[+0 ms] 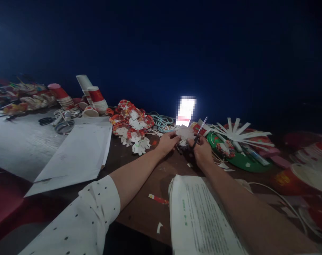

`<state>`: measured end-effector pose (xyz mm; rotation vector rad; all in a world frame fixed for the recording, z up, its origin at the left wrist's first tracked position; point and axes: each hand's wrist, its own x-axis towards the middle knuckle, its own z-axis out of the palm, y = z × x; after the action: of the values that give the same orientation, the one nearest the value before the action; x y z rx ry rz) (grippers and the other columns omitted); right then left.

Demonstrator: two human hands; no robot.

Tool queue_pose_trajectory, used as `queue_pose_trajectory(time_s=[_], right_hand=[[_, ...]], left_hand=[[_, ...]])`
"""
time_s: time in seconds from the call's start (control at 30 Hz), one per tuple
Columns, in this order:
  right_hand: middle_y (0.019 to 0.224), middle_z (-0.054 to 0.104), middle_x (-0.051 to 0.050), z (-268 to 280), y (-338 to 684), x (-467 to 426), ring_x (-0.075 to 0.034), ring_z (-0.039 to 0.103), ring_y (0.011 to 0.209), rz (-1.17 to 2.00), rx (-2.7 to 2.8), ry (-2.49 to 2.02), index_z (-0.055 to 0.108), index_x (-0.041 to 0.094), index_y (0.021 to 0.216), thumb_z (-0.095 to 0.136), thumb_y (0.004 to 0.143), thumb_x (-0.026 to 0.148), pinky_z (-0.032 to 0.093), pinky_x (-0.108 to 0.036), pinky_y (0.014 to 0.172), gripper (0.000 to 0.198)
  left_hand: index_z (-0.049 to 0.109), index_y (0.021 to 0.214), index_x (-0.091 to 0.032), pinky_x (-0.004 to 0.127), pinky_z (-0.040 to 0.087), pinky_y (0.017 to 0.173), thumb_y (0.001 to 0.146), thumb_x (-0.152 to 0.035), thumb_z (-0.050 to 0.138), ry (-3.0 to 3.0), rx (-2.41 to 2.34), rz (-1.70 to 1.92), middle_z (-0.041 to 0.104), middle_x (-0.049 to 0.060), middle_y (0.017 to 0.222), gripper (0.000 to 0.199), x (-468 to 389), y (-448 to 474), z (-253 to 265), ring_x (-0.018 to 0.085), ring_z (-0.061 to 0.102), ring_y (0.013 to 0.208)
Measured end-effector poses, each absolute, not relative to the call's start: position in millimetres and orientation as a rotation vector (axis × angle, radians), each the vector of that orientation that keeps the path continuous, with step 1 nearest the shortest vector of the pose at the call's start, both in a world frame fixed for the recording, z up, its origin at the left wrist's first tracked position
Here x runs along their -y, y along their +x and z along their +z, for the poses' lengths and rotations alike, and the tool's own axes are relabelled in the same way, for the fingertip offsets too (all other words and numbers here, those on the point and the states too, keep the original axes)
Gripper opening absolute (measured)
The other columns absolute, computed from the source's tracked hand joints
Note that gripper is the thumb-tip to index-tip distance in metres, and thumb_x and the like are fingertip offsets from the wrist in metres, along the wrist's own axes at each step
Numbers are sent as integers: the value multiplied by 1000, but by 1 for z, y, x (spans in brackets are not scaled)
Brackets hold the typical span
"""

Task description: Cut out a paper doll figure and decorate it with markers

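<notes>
My left hand (168,143) is closed at the left edge of a whitish paper piece (185,132), its fingertips pinched on it. My right hand (203,150) wraps round the handles of a pair of scissors (202,126), whose blades point up and away. The right fingertips also come close to the paper; whether they touch it I cannot tell. To the left lie several cut paper flower shapes (140,143), white on one side and patterned red on others. A strip-cut white paper piece (236,131) fans out over a green round plate (252,167) on the right.
A bright pixelated screen (186,108) stands behind my hands, near coiled pale blue cord (162,122). Stacked paper cups (97,99) and white sheets (75,152) are on the left. An open book (198,212) lies in front; a red cup (296,180) is at right.
</notes>
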<state>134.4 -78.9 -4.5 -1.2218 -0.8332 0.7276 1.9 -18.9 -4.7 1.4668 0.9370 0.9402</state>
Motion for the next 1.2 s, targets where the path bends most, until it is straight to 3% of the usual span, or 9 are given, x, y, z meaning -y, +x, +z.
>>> queue_pose_trajectory(time_s=[0.23, 0.57, 1.03, 1.2], right_hand=[[88, 69, -4, 0, 133, 82, -19, 63, 79, 344, 942, -1333, 63, 19, 108, 71, 67, 32, 51, -33, 74, 44], [86, 72, -7, 2, 128, 83, -22, 67, 76, 548, 944, -1388, 62, 16, 109, 78, 60, 42, 52, -34, 68, 58], [82, 69, -5, 3, 123, 85, -19, 64, 71, 453, 1041, -1420, 61, 17, 100, 73, 66, 38, 52, -33, 67, 43], [79, 68, -2, 4, 119, 89, -18, 64, 69, 456, 1067, -1344, 59, 18, 100, 75, 65, 36, 53, -32, 66, 43]], left_hand=[[57, 73, -16, 20, 33, 41, 79, -34, 58, 1438, -1102, 1017, 49, -6, 49, 19, 18, 0, -2, 7, 42, 37], [67, 82, -15, 22, 43, 61, 80, -32, 57, 1737, -1008, 971, 60, -2, 58, 20, 27, 5, -3, 12, 55, 60], [70, 84, -14, 25, 46, 78, 82, -27, 56, 1839, -1062, 1033, 71, 4, 83, 19, 31, 7, 0, 14, 60, 78], [69, 84, -12, 25, 45, 70, 81, -27, 57, 1726, -1069, 1069, 67, 3, 73, 19, 27, 5, -2, 13, 57, 69]])
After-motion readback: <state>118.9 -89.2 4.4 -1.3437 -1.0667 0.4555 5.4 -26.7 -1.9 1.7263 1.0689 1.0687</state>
